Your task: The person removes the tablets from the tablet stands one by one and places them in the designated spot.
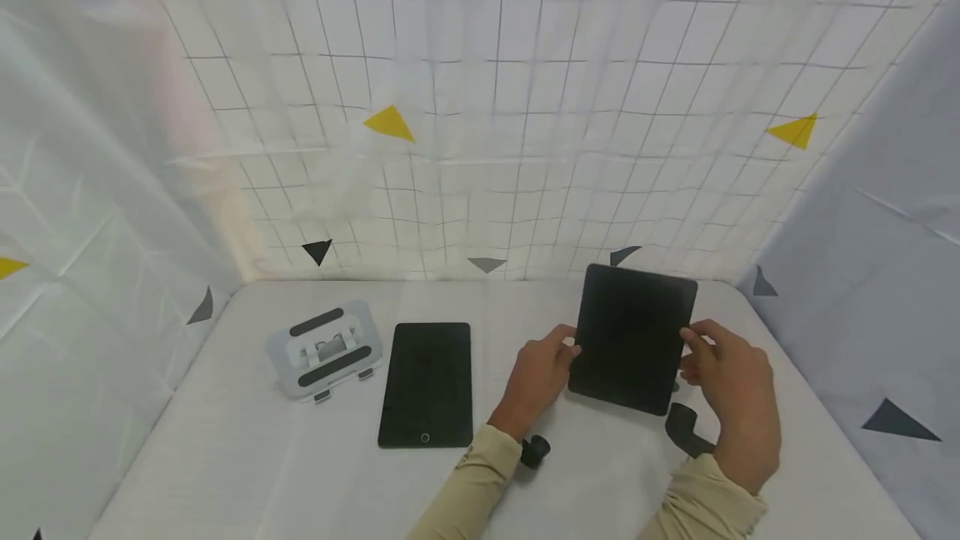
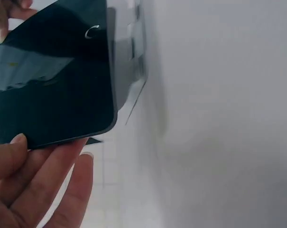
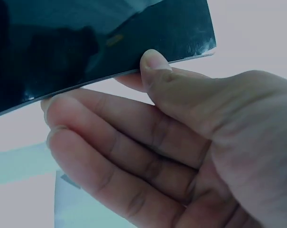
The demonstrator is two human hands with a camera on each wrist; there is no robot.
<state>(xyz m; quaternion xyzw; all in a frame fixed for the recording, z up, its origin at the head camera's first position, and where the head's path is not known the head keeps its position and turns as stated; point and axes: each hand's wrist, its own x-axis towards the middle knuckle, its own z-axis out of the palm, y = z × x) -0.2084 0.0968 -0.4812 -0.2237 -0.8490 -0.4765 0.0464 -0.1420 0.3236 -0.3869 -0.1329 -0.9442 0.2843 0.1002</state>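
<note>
A black tablet (image 1: 633, 340) is held up at the right of the table, tilted with its dark screen towards me. My left hand (image 1: 536, 377) pinches its left edge, thumb on the screen side and fingers behind. The right hand (image 1: 731, 382) grips the opposite edge in the same way, as the thumb (image 3: 155, 64) shows in the right wrist view. Behind the tablet, the left wrist view shows part of a pale grey stand (image 2: 129, 52), mostly hidden. A second black tablet (image 1: 427, 382) with a round home button lies flat left of my left hand.
A pale grey folding stand (image 1: 326, 350) with dark rubber strips lies at the table's left. White sheeting hangs at both sides, and a gridded curtain (image 1: 465, 132) with yellow and dark triangles closes off the back. Black wrist cameras sit below both hands.
</note>
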